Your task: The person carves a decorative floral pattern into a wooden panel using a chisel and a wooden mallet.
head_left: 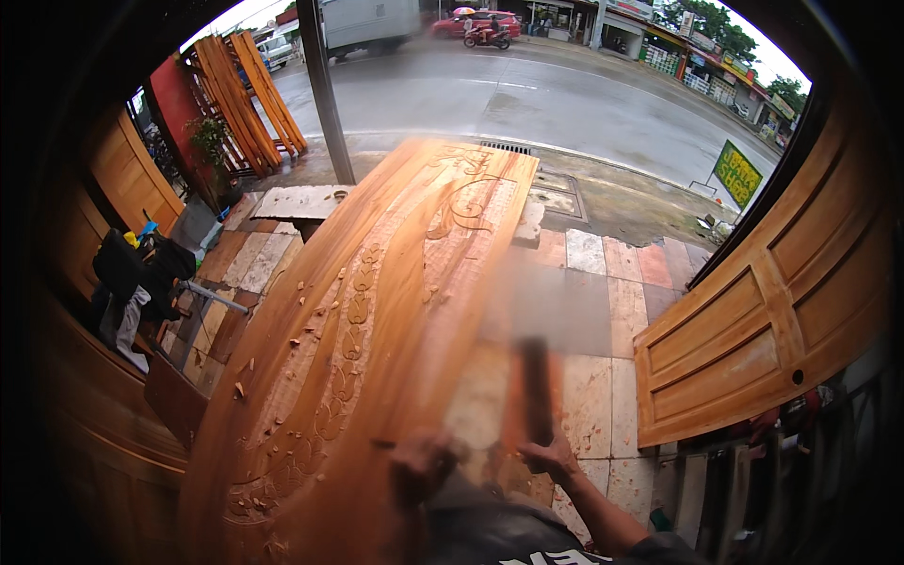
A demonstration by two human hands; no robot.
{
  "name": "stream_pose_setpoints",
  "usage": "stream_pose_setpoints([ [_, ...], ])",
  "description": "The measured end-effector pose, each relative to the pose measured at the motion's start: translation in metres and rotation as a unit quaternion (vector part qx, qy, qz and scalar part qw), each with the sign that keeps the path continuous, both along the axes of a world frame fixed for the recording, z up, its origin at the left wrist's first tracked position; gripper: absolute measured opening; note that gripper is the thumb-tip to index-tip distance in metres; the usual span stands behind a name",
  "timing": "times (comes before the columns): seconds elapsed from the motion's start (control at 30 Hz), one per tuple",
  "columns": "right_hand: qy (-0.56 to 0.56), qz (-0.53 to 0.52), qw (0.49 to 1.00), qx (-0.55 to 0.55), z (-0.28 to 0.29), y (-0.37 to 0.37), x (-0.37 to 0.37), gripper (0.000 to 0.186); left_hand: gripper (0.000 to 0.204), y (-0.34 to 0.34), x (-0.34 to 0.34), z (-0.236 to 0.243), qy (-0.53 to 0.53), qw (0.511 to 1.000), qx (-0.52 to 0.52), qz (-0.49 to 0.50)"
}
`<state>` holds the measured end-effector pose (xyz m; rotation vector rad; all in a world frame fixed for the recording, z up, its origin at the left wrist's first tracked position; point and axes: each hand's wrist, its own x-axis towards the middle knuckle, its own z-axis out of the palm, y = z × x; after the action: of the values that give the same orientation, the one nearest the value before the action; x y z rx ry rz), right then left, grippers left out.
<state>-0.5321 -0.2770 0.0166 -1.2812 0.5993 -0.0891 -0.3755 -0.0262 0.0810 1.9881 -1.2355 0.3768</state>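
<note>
Right fingers wrap the dark bar, likely stiff, best held by its near end; left fingers too blurred to tell.

Counted beside one wet road: one left hand, one right hand, one dark, motion-blurred tool, one carved wooden slab, at least six wood chips, one panelled door at right, one green sign, one red car, one motorcycle, one grey truck.
</note>
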Motion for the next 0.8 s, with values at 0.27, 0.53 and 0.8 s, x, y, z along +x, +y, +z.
stream_pose_setpoints([
  [0.27, -0.015, 0.029, 0.996, -0.087, -0.015, 0.035, -0.010, 0.078, 0.026, 0.018, 0.024, -0.071, -0.013, 0.999, -0.035, -0.031],
  [0.53, 0.021, 0.051, 0.994, -0.092, -0.001, 0.057, 0.009, 0.072, 0.022, 0.044, 0.000, -0.069, 0.033, 0.992, -0.106, 0.065],
  [0.8, 0.050, 0.118, 0.980, -0.153, 0.011, 0.068, 0.046, 0.059, 0.024, 0.084, 0.067, -0.067, -0.014, 0.999, -0.013, -0.051],
])
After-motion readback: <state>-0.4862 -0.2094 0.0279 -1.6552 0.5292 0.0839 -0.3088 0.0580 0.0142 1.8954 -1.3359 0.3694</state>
